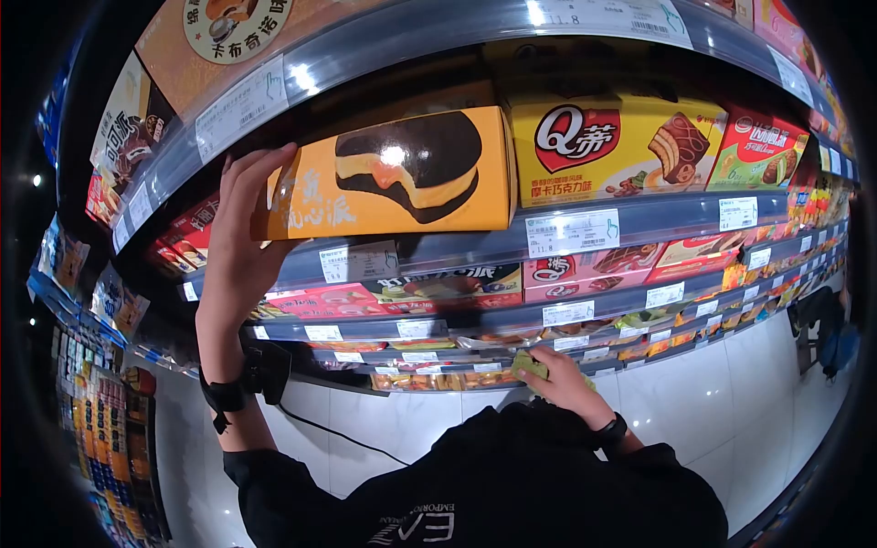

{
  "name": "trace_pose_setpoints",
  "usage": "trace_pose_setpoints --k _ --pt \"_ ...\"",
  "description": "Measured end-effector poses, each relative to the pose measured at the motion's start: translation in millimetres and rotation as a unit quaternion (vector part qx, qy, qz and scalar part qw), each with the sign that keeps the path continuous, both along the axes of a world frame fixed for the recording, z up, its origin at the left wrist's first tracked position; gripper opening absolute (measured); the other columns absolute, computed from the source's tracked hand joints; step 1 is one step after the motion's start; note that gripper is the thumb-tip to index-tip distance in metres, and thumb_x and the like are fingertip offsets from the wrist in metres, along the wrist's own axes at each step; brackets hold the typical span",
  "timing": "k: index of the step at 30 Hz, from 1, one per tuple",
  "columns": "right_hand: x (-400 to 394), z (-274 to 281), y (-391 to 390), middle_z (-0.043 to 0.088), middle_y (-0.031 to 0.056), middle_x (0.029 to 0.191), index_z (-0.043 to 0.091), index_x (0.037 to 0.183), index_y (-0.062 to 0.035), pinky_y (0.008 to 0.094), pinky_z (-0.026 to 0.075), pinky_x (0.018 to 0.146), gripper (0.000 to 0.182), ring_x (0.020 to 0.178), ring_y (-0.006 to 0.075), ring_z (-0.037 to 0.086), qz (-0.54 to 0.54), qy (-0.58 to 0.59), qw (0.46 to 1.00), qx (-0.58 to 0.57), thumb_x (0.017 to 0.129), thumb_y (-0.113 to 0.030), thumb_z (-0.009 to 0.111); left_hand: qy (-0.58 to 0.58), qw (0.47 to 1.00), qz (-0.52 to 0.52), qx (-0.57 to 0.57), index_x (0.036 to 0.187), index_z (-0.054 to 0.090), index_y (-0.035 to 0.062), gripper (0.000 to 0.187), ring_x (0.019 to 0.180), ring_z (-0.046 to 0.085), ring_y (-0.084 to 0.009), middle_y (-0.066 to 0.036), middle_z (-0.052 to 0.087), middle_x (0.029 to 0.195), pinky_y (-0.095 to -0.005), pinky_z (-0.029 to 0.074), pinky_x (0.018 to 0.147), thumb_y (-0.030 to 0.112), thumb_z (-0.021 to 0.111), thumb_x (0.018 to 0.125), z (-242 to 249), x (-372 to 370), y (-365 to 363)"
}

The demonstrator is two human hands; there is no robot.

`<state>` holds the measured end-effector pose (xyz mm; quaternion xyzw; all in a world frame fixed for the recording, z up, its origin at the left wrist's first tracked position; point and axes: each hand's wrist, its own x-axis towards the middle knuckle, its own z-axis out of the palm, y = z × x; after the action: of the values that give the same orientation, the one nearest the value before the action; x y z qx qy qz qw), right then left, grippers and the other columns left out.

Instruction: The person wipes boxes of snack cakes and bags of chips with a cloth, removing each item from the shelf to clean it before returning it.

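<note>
An orange box of chocolate-coated pies (315,196) is tilted at the front of the upper shelf. My left hand (245,228) is closed on its left end, fingers over the top and thumb underneath. Low in front of the bottom shelves, my right hand (564,382) is closed around a crumpled green cloth (528,367). To the right of the orange box stands a yellow Q蒂 cake box (598,169), close beside it.
A red and green snack box (758,151) stands further right. Price tags line the shelf edge (438,248). Pink boxes (585,274) fill the shelf below. A black cable (343,438) hangs over the white tiled floor (676,402). A person in dark clothes (818,315) is at far right.
</note>
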<state>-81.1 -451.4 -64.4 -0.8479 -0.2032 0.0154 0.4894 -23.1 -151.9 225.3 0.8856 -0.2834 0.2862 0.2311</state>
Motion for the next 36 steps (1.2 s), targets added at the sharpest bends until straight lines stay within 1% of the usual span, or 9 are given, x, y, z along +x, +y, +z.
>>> trace_pose_setpoints --k 1,13,19,22,23,25,28,31,36 --pt "0.7 1.0 -1.0 0.055 0.0154 0.090 0.052 0.095 -0.0016 0.0387 0.044 0.068 0.029 0.082 0.0357 0.055 0.005 0.009 1.000 -0.005 0.078 -0.024 0.059 0.007 1.000 0.004 0.023 0.124 0.039 0.0056 0.069 0.115 0.042 -0.0220 -0.011 0.040 0.120 -0.0332 0.037 0.098 -0.015 0.063 0.063 0.1 1.0 0.8" --pt "3.1 -2.0 -12.1 0.055 0.0165 0.089 0.052 0.094 -0.0004 0.0380 0.043 0.070 0.030 0.083 0.0363 0.054 0.000 0.026 0.999 0.022 0.078 -0.024 0.060 0.090 0.991 0.074 0.064 0.123 0.040 0.0074 0.068 0.113 0.043 -0.0234 -0.010 0.044 0.117 -0.0315 0.039 0.095 -0.015 0.061 0.062 12.5 7.5 -11.6" --pt "0.2 -3.8 -21.8 0.055 0.0168 0.086 0.052 0.092 0.0001 0.0382 0.043 0.069 0.028 0.081 0.0362 0.054 -0.009 0.018 0.999 0.033 0.077 -0.023 0.060 -0.001 0.985 0.117 0.130 0.113 0.048 0.0031 0.041 0.097 0.050 -0.0282 -0.015 0.051 0.104 -0.0339 0.040 0.081 0.000 0.059 0.074 4.2 17.0 -9.7" --pt "-0.4 -3.2 -26.4 0.055 0.0163 0.085 0.051 0.091 -0.0001 0.0381 0.043 0.068 0.027 0.081 0.0359 0.054 -0.001 0.029 0.999 0.028 0.077 -0.022 0.061 -0.011 0.969 0.205 0.138 0.094 0.053 -0.0004 0.018 0.086 0.050 -0.0297 -0.015 0.053 0.089 -0.0340 0.040 0.073 0.009 0.057 0.079 -7.3 27.0 -12.7" --pt "-0.7 -2.2 -28.4 0.055 0.0160 0.085 0.051 0.091 -0.0003 0.0379 0.043 0.068 0.027 0.080 0.0357 0.054 0.004 0.036 0.999 0.021 0.077 -0.021 0.061 -0.005 0.961 0.225 0.158 0.099 0.052 0.0016 0.030 0.090 0.048 -0.0309 -0.016 0.051 0.089 -0.0363 0.039 0.079 0.014 0.063 0.074 -11.5 26.0 -19.9" --pt "-2.5 -1.4 -32.2 0.054 0.0158 0.085 0.051 0.092 -0.0004 0.0377 0.043 0.068 0.027 0.080 0.0357 0.054 0.001 0.037 0.999 0.022 0.077 -0.021 0.061 -0.107 0.945 0.227 0.211 0.115 0.044 0.0055 0.060 0.099 0.044 -0.0333 -0.016 0.050 0.100 -0.0437 0.034 0.085 0.021 0.072 0.064 -26.5 28.9 -31.0" --pt "-3.6 -4.0 -38.6 0.054 0.0159 0.086 0.051 0.092 -0.0003 0.0375 0.043 0.068 0.027 0.080 0.0357 0.054 -0.002 0.038 0.999 0.027 0.077 -0.021 0.060 -0.160 0.935 0.243 0.202 0.123 0.038 0.0083 0.078 0.105 0.040 -0.0335 -0.016 0.044 0.108 -0.0459 0.030 0.091 0.026 0.076 0.057 -37.9 31.5 -41.3" --pt "-4.5 -9.6 -43.6 0.054 0.0163 0.086 0.051 0.093 0.0000 0.0376 0.043 0.068 0.028 0.080 0.0361 0.054 -0.006 0.034 0.999 0.032 0.077 -0.022 0.060 -0.171 0.916 0.288 0.222 0.122 0.038 0.0070 0.078 0.105 0.040 -0.0332 -0.015 0.044 0.108 -0.0467 0.029 0.091 0.027 0.076 0.057 -46.9 41.0 -36.3" --pt "-6.7 -10.0 -51.2 0.055 0.0171 0.087 0.051 0.093 0.0001 0.0378 0.043 0.068 0.029 0.081 0.0365 0.054 -0.006 0.039 0.999 0.029 0.077 -0.022 0.061 -0.199 0.927 0.247 0.201 0.119 0.041 0.0056 0.069 0.102 0.041 -0.0333 -0.015 0.045 0.103 -0.0477 0.028 0.092 0.030 0.073 0.063 -51.4 44.3 -41.0"
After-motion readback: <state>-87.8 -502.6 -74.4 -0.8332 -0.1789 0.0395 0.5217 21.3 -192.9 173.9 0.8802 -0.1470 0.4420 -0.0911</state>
